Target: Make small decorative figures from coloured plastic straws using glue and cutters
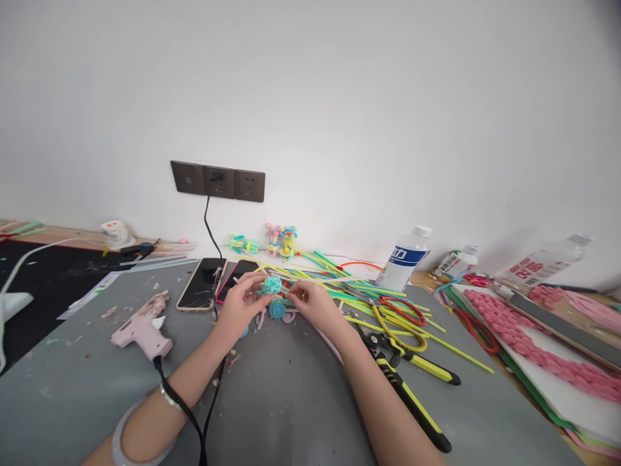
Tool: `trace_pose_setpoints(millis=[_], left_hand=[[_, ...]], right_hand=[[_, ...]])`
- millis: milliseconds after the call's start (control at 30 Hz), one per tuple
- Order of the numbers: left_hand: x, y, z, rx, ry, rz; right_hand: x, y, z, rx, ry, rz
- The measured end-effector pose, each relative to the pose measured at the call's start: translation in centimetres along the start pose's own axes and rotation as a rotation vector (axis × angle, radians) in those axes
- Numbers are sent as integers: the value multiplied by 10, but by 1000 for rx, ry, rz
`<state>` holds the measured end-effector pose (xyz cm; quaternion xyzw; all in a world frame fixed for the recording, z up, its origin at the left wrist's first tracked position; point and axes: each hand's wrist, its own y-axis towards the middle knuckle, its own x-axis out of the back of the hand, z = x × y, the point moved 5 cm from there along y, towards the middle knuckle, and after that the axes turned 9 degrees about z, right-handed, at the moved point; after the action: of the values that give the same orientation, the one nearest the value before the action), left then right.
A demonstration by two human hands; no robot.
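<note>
My left hand (242, 305) is closed around a small turquoise curly ball (272, 285), which shows between the thumb and fingers. My right hand (310, 303) is close beside it on the right, fingertips pinched together. A thin pale strip seems to run between the ball and those fingertips, but what the right hand grips is too small to make out. Just below the ball is a blue coiled disc (277, 310), with a lilac coiled piece (290, 316) next to it.
A pink glue gun (145, 330) lies left, its cord running under my left forearm. Phones (198, 285), pipe cleaners (359, 285), yellow-handled pliers (407, 388), scissors (402, 310) and a bottle (402, 262) surround the hands. Small figures (281, 241) stand by the wall.
</note>
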<state>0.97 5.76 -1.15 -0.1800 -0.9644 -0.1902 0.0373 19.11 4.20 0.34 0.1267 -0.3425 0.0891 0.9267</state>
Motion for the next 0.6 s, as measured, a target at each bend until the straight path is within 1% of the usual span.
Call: trace_pose_setpoints(millis=[133, 200, 267, 367, 467, 533, 600], left_hand=[[-2, 0, -4, 18, -20, 21], [-4, -1, -7, 11, -37, 38], [-5, -1, -9, 3, -63, 45], [-6, -2, -10, 15, -88, 46], [-8, -2, -12, 46, -108, 67], [-11, -3, -15, 76, -102, 120], [-17, -5, -18, 121, -58, 239]], right_hand=[[-14, -1, 12, 82, -128, 22], [-19, -2, 11, 128, -215, 46], [-24, -1, 6, 130, -243, 77], [-28, 2, -3, 97, -102, 118], [-26, 3, -6, 84, 60, 143], [-21, 3, -7, 82, 102, 147], [-13, 2, -9, 70, 138, 106]])
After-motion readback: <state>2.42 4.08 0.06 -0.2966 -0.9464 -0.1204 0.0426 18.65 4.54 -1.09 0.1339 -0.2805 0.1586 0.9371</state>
